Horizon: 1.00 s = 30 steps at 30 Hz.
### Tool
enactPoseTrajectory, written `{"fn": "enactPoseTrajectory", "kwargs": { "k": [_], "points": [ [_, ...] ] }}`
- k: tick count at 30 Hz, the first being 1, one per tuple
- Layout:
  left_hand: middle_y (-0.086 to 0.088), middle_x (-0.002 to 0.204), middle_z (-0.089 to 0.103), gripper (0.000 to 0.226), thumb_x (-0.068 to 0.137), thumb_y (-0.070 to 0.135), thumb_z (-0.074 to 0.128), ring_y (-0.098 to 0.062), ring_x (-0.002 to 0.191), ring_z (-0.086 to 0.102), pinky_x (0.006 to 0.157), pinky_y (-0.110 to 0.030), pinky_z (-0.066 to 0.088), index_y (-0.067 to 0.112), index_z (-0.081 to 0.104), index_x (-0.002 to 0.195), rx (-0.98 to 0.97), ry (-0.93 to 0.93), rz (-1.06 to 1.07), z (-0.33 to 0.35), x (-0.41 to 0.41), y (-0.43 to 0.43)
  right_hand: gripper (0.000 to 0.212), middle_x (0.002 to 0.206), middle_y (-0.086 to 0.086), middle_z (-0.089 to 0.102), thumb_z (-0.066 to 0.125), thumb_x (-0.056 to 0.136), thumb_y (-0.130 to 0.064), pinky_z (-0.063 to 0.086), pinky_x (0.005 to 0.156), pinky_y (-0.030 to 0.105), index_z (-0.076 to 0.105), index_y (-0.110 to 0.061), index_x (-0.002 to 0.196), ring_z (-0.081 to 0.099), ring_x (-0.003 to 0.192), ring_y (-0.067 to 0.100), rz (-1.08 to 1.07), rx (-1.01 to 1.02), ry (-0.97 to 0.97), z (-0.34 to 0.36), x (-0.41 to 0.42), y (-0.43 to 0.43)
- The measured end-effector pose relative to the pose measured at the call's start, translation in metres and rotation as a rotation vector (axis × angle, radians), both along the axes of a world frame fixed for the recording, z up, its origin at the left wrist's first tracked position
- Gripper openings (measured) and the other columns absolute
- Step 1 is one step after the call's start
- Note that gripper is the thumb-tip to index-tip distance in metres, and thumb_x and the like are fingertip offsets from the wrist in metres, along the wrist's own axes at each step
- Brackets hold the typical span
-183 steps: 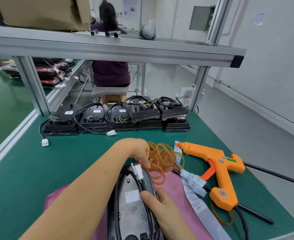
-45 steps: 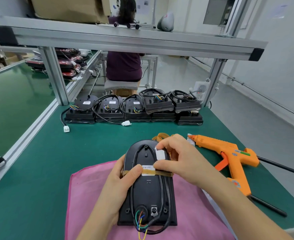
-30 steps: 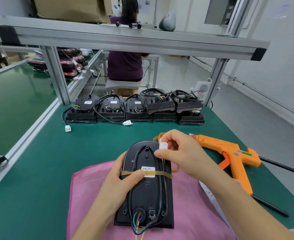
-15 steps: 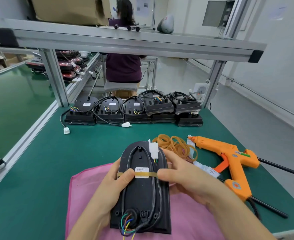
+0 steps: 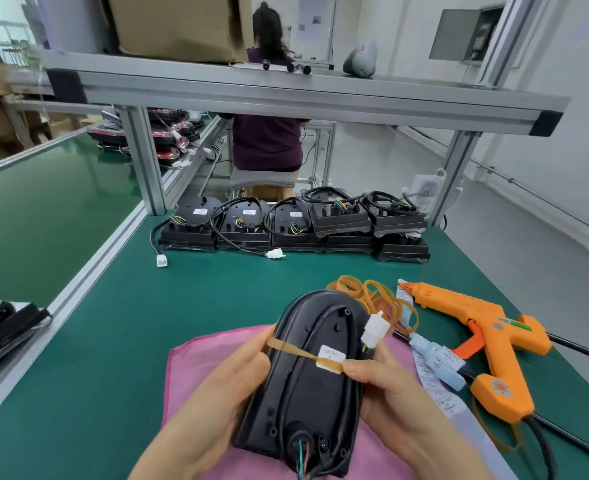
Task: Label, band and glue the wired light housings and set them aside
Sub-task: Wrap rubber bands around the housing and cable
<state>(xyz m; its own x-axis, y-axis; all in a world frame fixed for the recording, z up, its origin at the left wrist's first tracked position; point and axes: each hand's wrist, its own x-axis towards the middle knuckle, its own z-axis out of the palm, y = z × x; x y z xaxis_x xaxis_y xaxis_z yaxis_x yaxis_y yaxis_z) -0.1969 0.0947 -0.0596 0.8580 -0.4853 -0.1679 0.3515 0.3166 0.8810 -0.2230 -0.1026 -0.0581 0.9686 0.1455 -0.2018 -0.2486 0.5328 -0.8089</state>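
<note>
Lifted and tipped leftward since half a second ago, the black light housing [image 5: 306, 382] now sits raised between both hands above the pink cloth [image 5: 196, 362], its rounded end pointing away from the wearer. At the near edge, coloured wires leave a round port at the housing's squared end, and a black cable loops up along its back. The left hand [image 5: 223, 393] grips the housing's left side, fingers curled around the edge and thumb pressed against the rubber band [image 5: 287, 348] stretched across the back. The right hand [image 5: 386, 386] clasps the right side, thumb tip resting on the band just beside the small white label [image 5: 331, 353]. A white connector [image 5: 375, 330] stands up at the housing's right edge, above the right hand. Just beyond, a heap of loose rubber bands [image 5: 379, 299] lies on the green bench mat [image 5: 113, 323]. To the right rest a strip of printed labels [image 5: 435, 386], a small blue-tinted glue bottle [image 5: 438, 362] and an orange hot-glue gun [image 5: 487, 337], its nozzle pointing left. Farther back, a row of finished housings [image 5: 293, 226] with coiled cables lines the bench's far edge under the aluminium shelf frame [image 5: 303, 95], some stacked two high. Behind them, a seated person [image 5: 268, 140] faces away at another station.
</note>
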Motion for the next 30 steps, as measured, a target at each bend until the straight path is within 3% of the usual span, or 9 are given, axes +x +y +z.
{"fn": "enactPoseTrajectory", "kwargs": {
  "k": [5, 8, 10, 13, 17, 22, 24, 27, 30],
  "points": [
    [-0.006, 0.14, 0.055, 0.06, 0.077, 0.054, 0.069, -0.016, 0.125, 0.056, 0.098, -0.033, 0.05, 0.03, 0.06, 0.131, -0.082, -0.022, -0.138, 0.009, -0.004, 0.011, 0.077, 0.118, 0.024, 0.066, 0.058, 0.054, 0.012, 0.054, 0.085, 0.056, 0.056, -0.014, 0.126, 0.067, 0.096, 0.038, -0.043, 0.12, 0.053, -0.008, -0.004, 0.01],
    [-0.011, 0.139, 0.056, 0.117, 0.044, 0.071, 0.083, -0.029, 0.126, 0.055, 0.104, -0.052, 0.042, 0.011, 0.049, 0.139, -0.232, 0.07, 0.026, -0.01, -0.017, 0.022, 0.065, 0.124, 0.027, 0.061, 0.051, 0.068, 0.004, 0.048, 0.093, 0.057, 0.052, -0.007, 0.132, 0.062, 0.104, 0.039, -0.131, 0.215, 0.112, -0.013, -0.003, 0.016],
    [-0.011, 0.124, 0.067, 0.119, 0.029, 0.066, 0.088, -0.03, 0.108, 0.067, 0.084, -0.051, 0.055, 0.013, 0.055, 0.129, -0.255, 0.085, 0.099, -0.017, -0.021, 0.015, 0.062, 0.119, 0.026, 0.064, 0.051, 0.071, 0.0, 0.048, 0.093, 0.055, 0.051, -0.002, 0.133, 0.065, 0.097, 0.036, -0.214, 0.257, 0.153, -0.013, -0.001, 0.019],
    [0.0, 0.087, 0.077, 0.072, 0.049, 0.035, 0.085, -0.016, 0.072, 0.073, 0.06, -0.037, 0.058, 0.021, 0.059, 0.115, -0.157, 0.115, 0.271, -0.017, -0.025, -0.007, 0.065, 0.123, 0.025, 0.062, 0.053, 0.07, -0.003, 0.05, 0.089, 0.051, 0.049, -0.001, 0.135, 0.066, 0.098, 0.035, -0.335, 0.301, 0.156, -0.014, 0.001, 0.026],
    [0.0, 0.127, 0.066, 0.104, 0.042, 0.019, 0.081, -0.022, 0.116, 0.063, 0.097, -0.049, 0.049, 0.037, 0.04, 0.135, -0.159, -0.084, 0.392, -0.026, -0.029, -0.022, 0.068, 0.132, 0.021, 0.058, 0.054, 0.073, -0.006, 0.045, 0.099, 0.053, 0.046, -0.011, 0.14, 0.057, 0.12, 0.037, -0.392, 0.326, 0.121, -0.017, -0.001, 0.037],
    [0.036, 0.132, 0.051, 0.123, 0.035, 0.054, 0.094, 0.007, 0.121, 0.053, 0.085, -0.014, 0.05, 0.064, 0.017, 0.13, -0.088, -0.25, 0.36, -0.024, -0.017, -0.021, 0.066, 0.127, 0.009, 0.065, 0.056, 0.075, -0.007, 0.05, 0.094, 0.055, 0.049, -0.03, 0.136, 0.064, 0.113, 0.03, -0.425, 0.287, -0.04, -0.015, -0.004, 0.044],
    [0.027, 0.131, 0.055, 0.116, 0.042, 0.036, 0.093, 0.0, 0.115, 0.06, 0.079, -0.014, 0.052, 0.071, 0.02, 0.125, -0.022, -0.253, 0.43, -0.019, -0.013, -0.022, 0.07, 0.128, 0.009, 0.065, 0.056, 0.075, -0.003, 0.058, 0.081, 0.045, 0.046, -0.03, 0.138, 0.066, 0.11, 0.029, -0.413, 0.272, -0.11, -0.015, -0.005, 0.043],
    [0.015, 0.12, 0.067, 0.103, 0.054, 0.014, 0.09, -0.011, 0.105, 0.068, 0.075, -0.021, 0.056, 0.067, 0.035, 0.122, -0.024, -0.224, 0.527, -0.014, 0.003, -0.019, 0.086, 0.128, 0.013, 0.063, 0.061, 0.064, 0.013, 0.058, 0.082, 0.039, 0.044, -0.021, 0.14, 0.066, 0.109, 0.028, -0.348, 0.24, -0.164, -0.017, -0.005, 0.038],
    [0.012, 0.108, 0.073, 0.1, 0.054, 0.016, 0.076, -0.011, 0.093, 0.071, 0.07, -0.023, 0.057, 0.051, 0.034, 0.138, -0.046, -0.176, 0.508, 0.0, 0.026, -0.003, 0.09, 0.118, 0.013, 0.068, 0.049, 0.048, 0.026, 0.059, 0.076, 0.035, 0.053, -0.013, 0.129, 0.068, 0.103, 0.027, -0.231, 0.215, -0.155, -0.017, -0.009, 0.025]
  ]
}}
